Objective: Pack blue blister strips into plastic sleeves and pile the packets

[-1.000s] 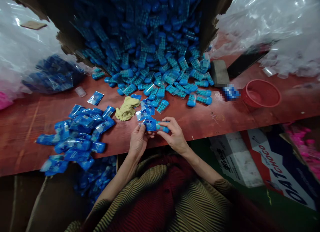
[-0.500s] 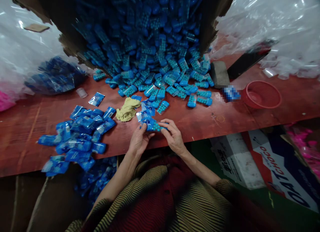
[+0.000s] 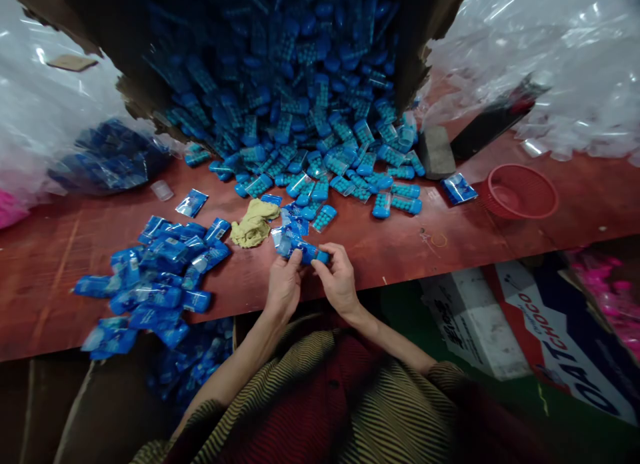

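Note:
At the near edge of the red-brown table (image 3: 450, 241), my left hand (image 3: 284, 287) and my right hand (image 3: 339, 281) both pinch one blue candy case in a clear sleeve (image 3: 306, 252). Just beyond the hands lies a small stack of empty clear-blue sleeves (image 3: 293, 219). A large heap of loose blue candy cases (image 3: 320, 137) spills from a torn cardboard box (image 3: 125, 84) at the back. To my left lies a pile of sleeved blue packs (image 3: 155, 271).
A crumpled yellow cloth (image 3: 254, 223) lies by the sleeves. A red plastic basket (image 3: 520, 192) and a grey block (image 3: 437, 152) sit on the right. Clear plastic bags (image 3: 540, 57) flank the box. Printed cartons (image 3: 560, 331) stand under the table edge at right.
The two hands have drawn slightly closer together on the blue case, which sits a little further into its sleeve. The view has shifted slightly.

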A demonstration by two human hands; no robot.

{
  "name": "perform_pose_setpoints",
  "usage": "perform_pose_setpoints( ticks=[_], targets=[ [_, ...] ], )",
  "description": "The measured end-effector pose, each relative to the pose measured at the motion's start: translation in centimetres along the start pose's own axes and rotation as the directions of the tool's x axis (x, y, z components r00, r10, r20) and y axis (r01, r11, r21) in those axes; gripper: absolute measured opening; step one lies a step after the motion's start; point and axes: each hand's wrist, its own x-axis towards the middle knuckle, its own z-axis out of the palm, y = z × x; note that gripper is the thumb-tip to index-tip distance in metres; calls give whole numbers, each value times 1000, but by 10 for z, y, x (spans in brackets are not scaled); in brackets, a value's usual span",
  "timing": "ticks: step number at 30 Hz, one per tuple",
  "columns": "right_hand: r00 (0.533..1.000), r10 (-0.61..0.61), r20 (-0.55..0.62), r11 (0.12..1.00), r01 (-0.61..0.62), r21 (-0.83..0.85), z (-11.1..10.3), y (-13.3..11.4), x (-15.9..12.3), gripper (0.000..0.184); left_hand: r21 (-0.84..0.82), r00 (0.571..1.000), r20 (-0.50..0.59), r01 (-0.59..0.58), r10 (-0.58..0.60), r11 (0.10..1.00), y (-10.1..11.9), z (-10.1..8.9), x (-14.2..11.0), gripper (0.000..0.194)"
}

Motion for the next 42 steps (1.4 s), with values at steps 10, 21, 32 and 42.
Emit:
perform_pose_setpoints(
  ticks=[10, 21, 32, 42],
  targets=[
    [915, 31, 403, 937, -167, 307, -29, -14, 30, 48, 16, 944, 199, 267, -265, 964, 29, -12, 8, 20],
    [794, -48, 606, 921, -199, 334, -35, -21, 36, 74, 90, 874, 325, 351, -361, 932, 28, -11, 5, 29],
    [741, -35, 671, 911, -252, 325, -37, -21, 44, 76, 103, 885, 270, 366, -380, 925, 27, -9, 4, 31],
    [808, -8, 589, 940, -195, 281, -38, -17, 37, 68, 61, 910, 275, 306, -310, 950, 17, -9, -3, 31]
  ],
)
